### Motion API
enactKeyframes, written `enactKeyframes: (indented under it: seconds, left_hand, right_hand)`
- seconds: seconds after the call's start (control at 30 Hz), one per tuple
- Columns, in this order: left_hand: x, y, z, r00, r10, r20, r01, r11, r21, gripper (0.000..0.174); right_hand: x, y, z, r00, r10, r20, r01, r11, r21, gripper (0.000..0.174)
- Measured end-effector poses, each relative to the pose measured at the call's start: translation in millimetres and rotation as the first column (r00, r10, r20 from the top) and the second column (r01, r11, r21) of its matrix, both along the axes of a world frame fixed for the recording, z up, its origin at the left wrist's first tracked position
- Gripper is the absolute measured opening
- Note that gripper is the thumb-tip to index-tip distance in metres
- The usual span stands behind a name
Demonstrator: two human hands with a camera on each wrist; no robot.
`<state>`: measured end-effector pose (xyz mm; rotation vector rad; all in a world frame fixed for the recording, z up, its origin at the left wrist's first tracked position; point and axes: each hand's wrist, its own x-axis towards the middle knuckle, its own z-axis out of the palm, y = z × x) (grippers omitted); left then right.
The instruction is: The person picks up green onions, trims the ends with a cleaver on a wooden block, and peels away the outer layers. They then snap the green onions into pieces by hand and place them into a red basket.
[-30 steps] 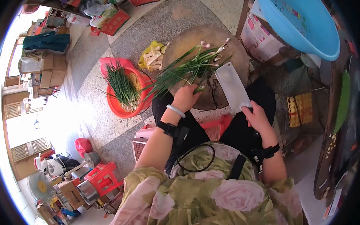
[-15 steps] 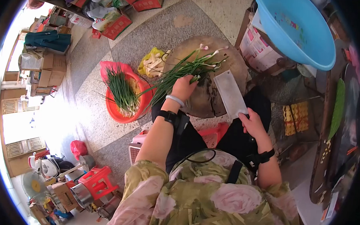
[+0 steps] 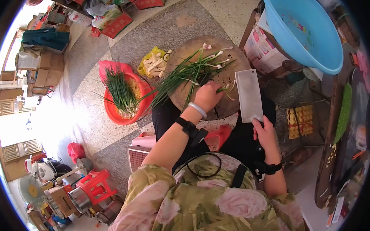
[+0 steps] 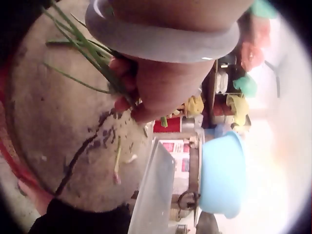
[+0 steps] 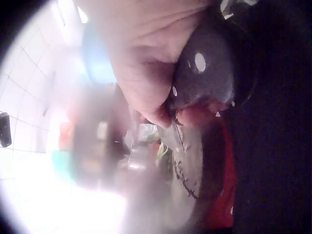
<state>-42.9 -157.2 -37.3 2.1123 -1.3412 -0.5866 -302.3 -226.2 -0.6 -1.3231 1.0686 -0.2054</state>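
A round wooden chopping block (image 3: 188,49) bears a loose pile of green onions (image 3: 195,66), white bulbs towards its far right. Over the block's near part, my left hand (image 3: 208,96) pinches a few green stalks; in the left wrist view the fingers of this hand (image 4: 156,87) curl round long green leaves (image 4: 87,48). My right hand (image 3: 266,137) grips the handle of a cleaver (image 3: 249,95), its broad blade at the block's right edge. The right wrist view shows the right hand (image 5: 151,73) wrapped round the dark handle (image 5: 204,68). A small cut bulb piece (image 4: 117,178) lies on the wood.
An orange basin (image 3: 118,120) of green onions stands left of the block, beside a yellow bag of white pieces (image 3: 155,64). A large blue basin (image 3: 304,34) is at the upper right, egg trays (image 3: 300,121) below it. A red stool (image 3: 97,186) stands lower left.
My left hand has moved right across the block, away from the pile, holding a few stalks. The cleaver has shifted slightly right and stands more upright in view.
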Motion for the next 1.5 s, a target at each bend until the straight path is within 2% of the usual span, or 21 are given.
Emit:
enactKeyframes:
  seconds: [0.03, 0.17, 0.2, 0.27, 0.3, 0.37, 0.5, 0.57, 0.67, 0.77, 1.0, 1.17, 1.37, 1.5]
  left_hand:
    - [-3.5, -5.5, -6.5, 1.000, -0.003, 0.015, 0.004, 0.998, -0.066, 0.020]
    - [-7.7, -13.7, -6.2, 0.999, 0.048, 0.015, -0.047, 0.998, -0.042, 0.024]
    - [-4.0, -9.9, -4.3, 0.997, 0.074, 0.009, -0.074, 0.996, -0.059, 0.024]
    - [2.6, 0.1, -1.8, 0.995, 0.100, 0.004, -0.099, 0.993, -0.068, 0.024]
    - [4.9, 6.3, -1.5, 0.991, 0.132, -0.012, -0.133, 0.989, -0.070, 0.025]
    - [7.9, 17.3, -1.1, 0.980, 0.181, -0.080, -0.183, 0.983, -0.012, 0.030]
    - [-1.6, 32.1, -9.9, 0.960, 0.245, -0.134, -0.246, 0.969, 0.012, 0.028]
    - [-6.8, 33.8, -18.1, 0.973, 0.220, -0.070, -0.217, 0.975, 0.043, 0.029]
    - [-13.4, 31.3, -15.6, 0.979, 0.203, 0.009, -0.203, 0.979, -0.018, 0.029]
    - [-16.0, 28.8, -11.7, 0.979, 0.202, 0.035, -0.203, 0.979, 0.013, 0.029]
    - [-14.6, 27.5, -17.5, 0.982, 0.182, 0.050, -0.183, 0.983, 0.012, 0.025]
    - [-15.5, 25.1, -18.2, 0.983, 0.172, 0.066, -0.174, 0.984, 0.030, 0.024]
    - [-16.6, 21.4, -14.4, 0.983, 0.164, 0.079, -0.172, 0.980, 0.104, 0.025]
    - [-13.8, 25.3, -15.3, 0.984, 0.155, 0.088, -0.160, 0.986, 0.055, 0.026]
  right_hand:
    - [-3.3, 1.2, 3.1, 1.000, -0.002, -0.012, 0.001, 0.999, -0.033, 0.021]
    - [-12.1, 10.3, 20.8, 0.995, 0.044, -0.085, -0.055, 0.989, -0.136, 0.022]
    - [-16.0, 11.9, 19.8, 0.995, 0.043, -0.088, -0.055, 0.989, -0.134, 0.022]
    - [-23.5, 15.4, 13.0, 0.983, 0.096, -0.155, -0.137, 0.950, -0.280, 0.022]
    - [-25.9, 16.3, 6.9, 0.983, 0.097, -0.154, -0.137, 0.952, -0.274, 0.022]
    - [-29.9, 18.8, -4.2, 0.976, 0.144, -0.163, -0.204, 0.865, -0.458, 0.023]
    - [-12.1, 21.6, 16.2, 0.955, 0.186, -0.233, -0.282, 0.817, -0.503, 0.026]
    - [-6.3, 21.9, 18.5, 0.909, 0.248, -0.336, -0.404, 0.728, -0.555, 0.026]
    - [-2.1, 21.9, 12.8, 0.889, 0.258, -0.378, -0.445, 0.678, -0.585, 0.024]
    - [0.6, 20.6, 10.3, 0.859, 0.262, -0.439, -0.495, 0.644, -0.584, 0.023]
    - [3.6, 20.1, 13.2, 0.824, 0.286, -0.489, -0.550, 0.611, -0.570, 0.023]
    - [15.1, 18.7, 15.1, 0.760, 0.297, -0.578, -0.622, 0.587, -0.518, 0.023]
    - [26.2, 19.3, -0.1, 0.765, 0.268, -0.586, -0.618, 0.563, -0.549, 0.024]
    - [11.2, 24.1, 0.3, 0.762, 0.255, -0.595, -0.618, 0.560, -0.551, 0.025]
